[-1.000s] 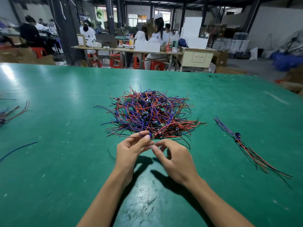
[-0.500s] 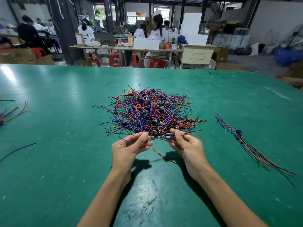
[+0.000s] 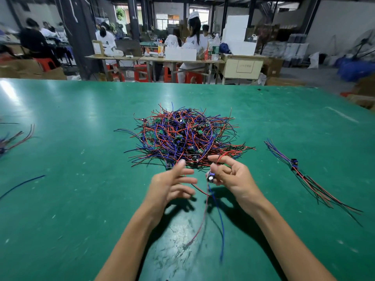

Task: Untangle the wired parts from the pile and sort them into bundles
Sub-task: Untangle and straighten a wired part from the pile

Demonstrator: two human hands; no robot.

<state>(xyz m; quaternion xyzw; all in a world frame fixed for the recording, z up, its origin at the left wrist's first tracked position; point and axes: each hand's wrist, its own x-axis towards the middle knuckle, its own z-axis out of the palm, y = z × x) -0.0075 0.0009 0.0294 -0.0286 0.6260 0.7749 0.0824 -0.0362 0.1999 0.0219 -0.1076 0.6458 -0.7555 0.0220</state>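
Observation:
A tangled pile of red, blue and black wired parts lies mid-table on the green table. My right hand pinches one wired part, a small dark component, just in front of the pile. Its red and blue leads hang down toward me. My left hand hovers beside it with fingers spread and holds nothing. A sorted bundle of wired parts lies to the right.
Another bundle of wires lies at the table's left edge, and a single blue wire lies nearer me on the left. Behind the table, people sit at workbenches with red stools and boxes.
My right hand has pulled one wired part free of the pile and lifted it toward me, its leads now dangling. My left hand has let go and spread its fingers.

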